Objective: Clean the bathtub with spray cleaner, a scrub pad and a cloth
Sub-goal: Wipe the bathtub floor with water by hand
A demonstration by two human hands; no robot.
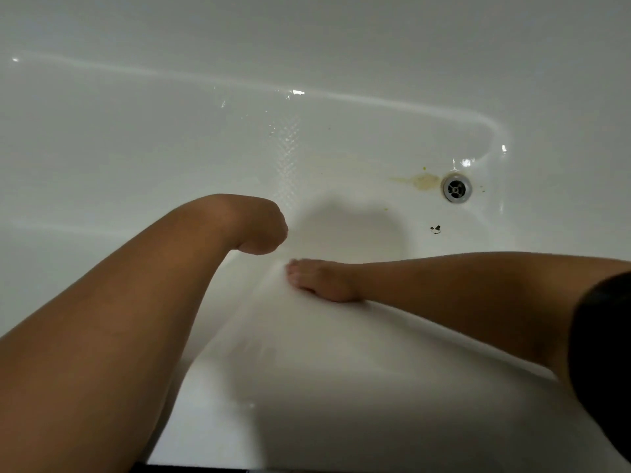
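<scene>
I look down into a white bathtub [205,138]. My left arm reaches over the near rim, and my left hand [261,227] bends down at the wrist inside the tub. Its fingers are hidden, so I cannot tell if it holds anything. My right hand [321,281] rests flat on the near rim [324,353], fingertips pointing left. A yellowish stain [421,180] lies on the tub floor just left of the metal drain [457,188]. No spray bottle, scrub pad or cloth is in view.
A small dark speck [435,229] sits on the tub floor below the drain, with a few tiny yellow-green spots around it. Wet glints show on the far wall. A dark sleeve [604,353] covers my right upper arm.
</scene>
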